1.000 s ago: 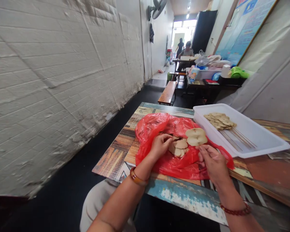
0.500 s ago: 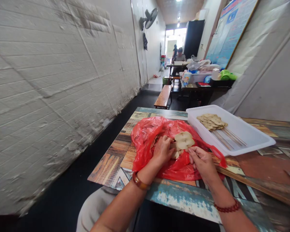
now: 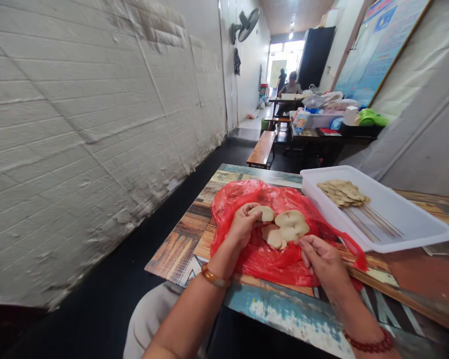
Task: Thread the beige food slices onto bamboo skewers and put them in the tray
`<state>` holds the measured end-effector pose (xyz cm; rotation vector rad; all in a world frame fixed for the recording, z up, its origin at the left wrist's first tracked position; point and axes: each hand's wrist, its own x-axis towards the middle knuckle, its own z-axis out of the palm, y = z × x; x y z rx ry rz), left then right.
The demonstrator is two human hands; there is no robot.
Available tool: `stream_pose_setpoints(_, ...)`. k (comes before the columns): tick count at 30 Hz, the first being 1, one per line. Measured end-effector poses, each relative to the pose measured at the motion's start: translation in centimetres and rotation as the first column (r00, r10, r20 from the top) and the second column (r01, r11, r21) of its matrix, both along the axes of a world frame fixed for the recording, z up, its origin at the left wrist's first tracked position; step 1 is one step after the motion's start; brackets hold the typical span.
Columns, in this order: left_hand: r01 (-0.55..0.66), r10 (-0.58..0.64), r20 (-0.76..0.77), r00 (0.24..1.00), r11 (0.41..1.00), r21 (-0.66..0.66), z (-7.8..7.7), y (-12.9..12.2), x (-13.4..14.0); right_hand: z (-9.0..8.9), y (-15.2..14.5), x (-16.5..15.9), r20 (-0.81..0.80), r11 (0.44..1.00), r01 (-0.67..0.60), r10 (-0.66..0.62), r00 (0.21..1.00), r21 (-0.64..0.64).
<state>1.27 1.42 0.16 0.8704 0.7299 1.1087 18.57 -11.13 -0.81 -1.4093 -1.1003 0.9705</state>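
Note:
My left hand (image 3: 244, 223) pinches a flat, beige oval slice (image 3: 265, 213), thin and smooth like a slice of dough or tofu. Across from it, my right hand (image 3: 318, 252) has its thumb and fingers pressed together at the lower edge of a pair of overlapping beige slices (image 3: 292, 225) with dents in the middle. Whether a stick runs through this pair I cannot make out. Under and between the hands, loose slices (image 3: 273, 236) lie on a crumpled, opened red plastic bag (image 3: 239, 192).
A white plastic tray (image 3: 426, 225) at the right holds beige slices on thin skewers (image 3: 343, 193). Thin wooden sticks (image 3: 400, 294) lie on the patterned table (image 3: 179, 244). Beyond stand a bench (image 3: 262, 148), a loaded table (image 3: 307, 130) and a seated person (image 3: 292, 87). A wall (image 3: 97, 124) runs along the left.
My left hand has lifted out of the bag's contents with a slice and moved slightly up and left, apart from the right hand's slices. The view has shifted a little left.

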Motion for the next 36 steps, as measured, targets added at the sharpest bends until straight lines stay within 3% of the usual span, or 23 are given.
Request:
stream_pose_setpoints(7, -0.036, 0.047, 0.179, 0.983, 0.997, -0.066, 0.2, 0.5, -0.7, -0.1, -0.3, -2.0, 0.165, 0.997, -0.075, 0.075, 0.983, -0.004)
stream_pose_setpoints(12, -0.016, 0.029, 0.214, 0.976, 0.998, -0.065, 0.6, 0.2, -0.7, -0.3, -0.1, -2.1, 0.284, 0.990, -0.142, 0.139, 0.949, -0.012)
stream_pose_setpoints(25, -0.053, 0.061, 0.193, 0.979, 0.997, -0.048, 0.6, 0.0, -0.6, -0.6, -0.2, -2.3, 0.262, 0.992, -0.120, 0.123, 0.957, -0.026)
stream_pose_setpoints(36, -0.117, 0.116, 0.033, 0.993, 0.993, 0.028, 0.4, 0.2, -0.6, -0.2, -0.3, -1.8, 0.249, 0.994, -0.107, 0.107, 0.963, -0.014)
